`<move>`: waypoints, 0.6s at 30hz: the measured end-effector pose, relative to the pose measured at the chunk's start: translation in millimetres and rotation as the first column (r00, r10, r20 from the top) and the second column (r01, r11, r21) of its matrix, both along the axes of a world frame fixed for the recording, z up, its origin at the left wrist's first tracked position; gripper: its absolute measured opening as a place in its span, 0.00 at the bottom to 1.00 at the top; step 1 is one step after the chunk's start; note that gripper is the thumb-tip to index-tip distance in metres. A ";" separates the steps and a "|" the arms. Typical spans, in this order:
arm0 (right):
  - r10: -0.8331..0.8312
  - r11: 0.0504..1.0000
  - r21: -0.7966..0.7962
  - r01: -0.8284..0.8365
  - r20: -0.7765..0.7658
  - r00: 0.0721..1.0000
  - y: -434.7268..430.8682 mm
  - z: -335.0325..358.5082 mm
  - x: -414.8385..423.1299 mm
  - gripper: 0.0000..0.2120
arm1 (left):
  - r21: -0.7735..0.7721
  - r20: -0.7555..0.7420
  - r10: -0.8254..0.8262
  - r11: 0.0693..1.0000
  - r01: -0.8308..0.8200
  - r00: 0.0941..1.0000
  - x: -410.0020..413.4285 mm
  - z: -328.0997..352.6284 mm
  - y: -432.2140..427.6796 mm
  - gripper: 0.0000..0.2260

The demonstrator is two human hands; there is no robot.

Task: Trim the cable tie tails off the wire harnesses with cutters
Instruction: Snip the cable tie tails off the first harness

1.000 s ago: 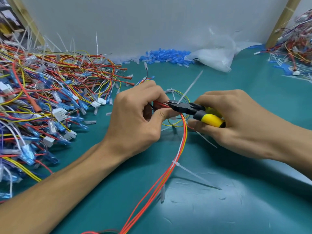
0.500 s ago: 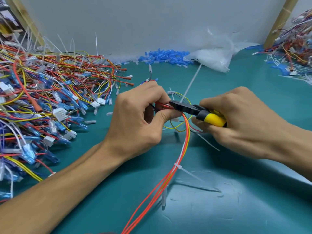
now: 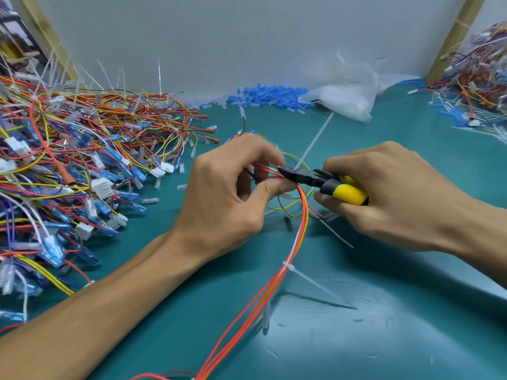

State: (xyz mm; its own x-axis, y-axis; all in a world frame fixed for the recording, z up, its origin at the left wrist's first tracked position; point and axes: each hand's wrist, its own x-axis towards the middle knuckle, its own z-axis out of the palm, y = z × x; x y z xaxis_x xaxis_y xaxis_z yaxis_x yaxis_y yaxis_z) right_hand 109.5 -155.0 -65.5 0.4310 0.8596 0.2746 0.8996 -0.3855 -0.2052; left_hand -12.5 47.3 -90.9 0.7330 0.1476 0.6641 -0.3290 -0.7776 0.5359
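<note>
My left hand pinches a wire harness of orange, red, yellow and white wires at the table's middle. My right hand grips black cutters with yellow handles. Their jaws sit at the base of a white cable tie tail that sticks up and away from the bundle, right by my left fingertips. Lower on the same harness a second cable tie has a long tail lying out to the right on the mat.
A big tangle of harnesses with blue and white connectors fills the left side. Blue terminal sleeves and a clear plastic bag lie by the back wall. Another harness pile sits far right. The green mat carries small cut scraps.
The upright tie tail has swung from leaning right to steeper, and the cutter jaws have stayed at its base. Both hands shifted only slightly.
</note>
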 end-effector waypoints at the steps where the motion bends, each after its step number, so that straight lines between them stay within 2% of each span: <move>1: -0.001 1.000 0.001 0.001 -0.020 1.000 0.5 -0.5 1.4 0.16 | -0.032 -0.005 -0.016 0.999 0.016 1.000 0.6 1.4 0.0 0.12; 3: 0.000 1.000 0.014 0.001 -0.055 0.998 0.3 -1.6 3.2 0.17 | 0.012 -0.026 -0.088 0.996 0.088 0.996 1.4 3.6 1.9 0.19; 6: 0.019 1.000 0.017 -0.018 -0.040 0.999 -1.0 -2.7 2.8 0.16 | 0.154 -0.060 -0.113 0.981 0.121 0.992 2.2 3.5 3.3 0.14; 12: 0.067 0.996 0.063 -0.066 -0.025 0.997 -2.0 -2.9 4.1 0.12 | 0.068 -0.070 -0.052 0.996 0.057 0.996 0.3 2.5 5.9 0.05; 15: 0.096 0.993 0.079 -0.093 -0.036 0.995 -1.5 -2.7 3.9 0.09 | 0.033 -0.068 -0.041 0.999 0.043 0.997 1.5 0.4 6.9 0.04; 18: 0.118 0.989 0.102 -0.112 -0.059 0.991 -0.5 -3.5 5.4 0.08 | 0.061 -0.042 -0.020 0.998 0.022 0.999 1.6 1.5 9.2 0.04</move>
